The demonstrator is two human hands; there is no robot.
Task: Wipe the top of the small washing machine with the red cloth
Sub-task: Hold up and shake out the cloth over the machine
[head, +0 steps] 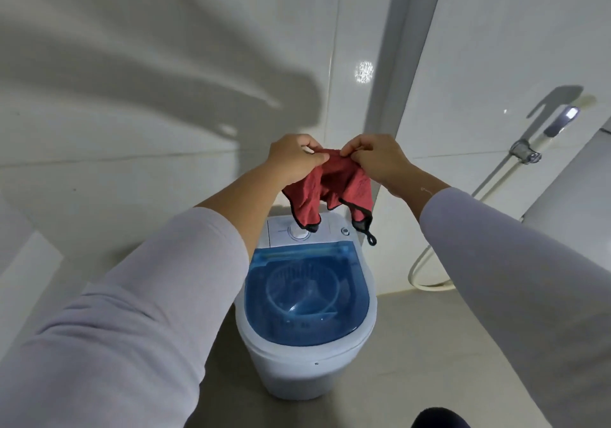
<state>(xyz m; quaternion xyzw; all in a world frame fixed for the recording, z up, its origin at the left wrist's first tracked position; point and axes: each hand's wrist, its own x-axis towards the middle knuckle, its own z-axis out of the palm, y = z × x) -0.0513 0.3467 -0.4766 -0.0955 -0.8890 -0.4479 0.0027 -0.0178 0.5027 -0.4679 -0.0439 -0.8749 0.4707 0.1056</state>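
The small white washing machine point(297, 371) stands on the floor below me, with a see-through blue lid point(307, 295) and a white control panel with a round dial point(299, 232) at its far end. The red cloth point(330, 189), edged in black, hangs bunched in the air above the control panel. My left hand point(294, 159) pinches its top left edge and my right hand point(380, 159) pinches its top right edge. The cloth's lower corners dangle just over the panel; I cannot tell whether they touch it.
White tiled walls rise close behind the machine. A hand shower point(558, 123) in a wall bracket hangs at the right, its white hose point(426, 272) looping down to the beige floor point(429, 345). A wall corner stands behind the machine.
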